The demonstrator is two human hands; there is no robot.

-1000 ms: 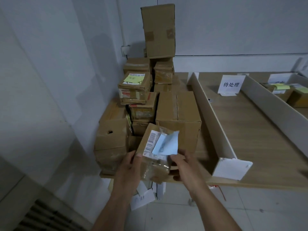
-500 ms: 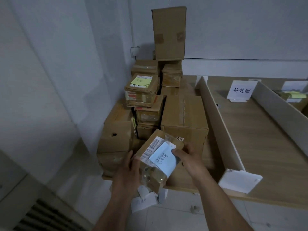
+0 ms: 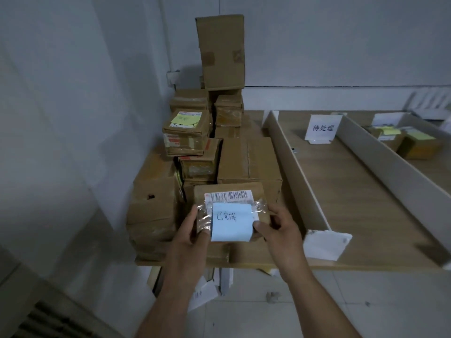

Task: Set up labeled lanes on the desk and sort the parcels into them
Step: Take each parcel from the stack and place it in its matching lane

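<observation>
Both grips are engaged. My left grip (image 3: 192,236) and right grip (image 3: 280,230) are clamped on one small parcel (image 3: 258,191), fingers curled round its left and right ends. I hold it in front of the parcel stack (image 3: 246,162), at the left end of the table (image 3: 353,196).

A handwritten blue note (image 3: 231,223) lies on its top face, below a barcode label (image 3: 229,196). My right thumb touches the note's edge.

Right of the stack, a white divider (image 3: 292,162) bounds a lane holding a standing sign card (image 3: 322,128). Beyond a second divider (image 3: 380,157), yellow-noted parcels (image 3: 419,145) sit in the next lane.
</observation>
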